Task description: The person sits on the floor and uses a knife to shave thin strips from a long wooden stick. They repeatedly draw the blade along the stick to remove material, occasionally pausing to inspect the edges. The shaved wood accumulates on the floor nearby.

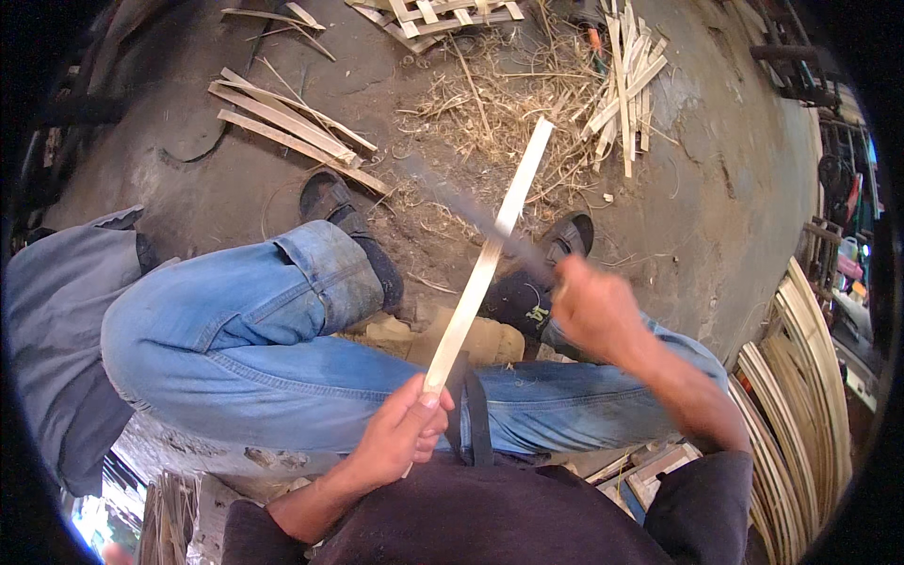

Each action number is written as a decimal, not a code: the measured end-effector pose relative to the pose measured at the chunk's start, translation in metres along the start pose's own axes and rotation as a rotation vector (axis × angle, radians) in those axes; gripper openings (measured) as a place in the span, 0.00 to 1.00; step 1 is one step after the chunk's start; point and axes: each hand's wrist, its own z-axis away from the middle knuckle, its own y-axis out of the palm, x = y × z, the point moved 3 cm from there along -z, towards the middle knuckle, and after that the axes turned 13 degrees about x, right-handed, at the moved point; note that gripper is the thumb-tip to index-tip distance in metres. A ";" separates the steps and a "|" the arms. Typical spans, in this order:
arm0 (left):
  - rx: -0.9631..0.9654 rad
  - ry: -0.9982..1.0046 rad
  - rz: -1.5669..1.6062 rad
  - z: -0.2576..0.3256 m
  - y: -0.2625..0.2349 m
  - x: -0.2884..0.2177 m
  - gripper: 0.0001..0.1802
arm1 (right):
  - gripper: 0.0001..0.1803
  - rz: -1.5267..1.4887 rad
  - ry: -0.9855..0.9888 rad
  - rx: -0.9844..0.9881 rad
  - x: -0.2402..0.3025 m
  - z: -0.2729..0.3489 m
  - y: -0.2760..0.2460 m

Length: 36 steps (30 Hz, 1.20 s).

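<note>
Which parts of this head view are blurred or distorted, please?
In the head view, the right hand and the long dark blade it swings are motion-blurred; the left hand gripping the pale flat bamboo strip is sharp; fisheye bends the rim, with black corners.

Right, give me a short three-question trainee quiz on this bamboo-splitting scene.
1. True or false: the left hand grips the lower end of the bamboo strip.
2. Which hand holds the knife?
3. Where do the curved bamboo strips lie? A) person's right B) person's left C) on the lap

Key: 1 true; 2 the right hand; 3 A.
</note>
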 end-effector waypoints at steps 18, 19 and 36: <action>-0.041 -0.037 -0.073 0.026 -0.003 0.011 0.11 | 0.10 0.000 0.124 -0.175 -0.070 -0.014 -0.018; -0.051 -0.008 -0.078 0.025 -0.002 0.008 0.11 | 0.12 0.021 0.032 -0.115 -0.052 -0.014 -0.012; 0.262 0.063 0.180 -0.016 -0.010 0.015 0.19 | 0.23 -1.372 0.300 -0.275 0.018 -0.071 -0.008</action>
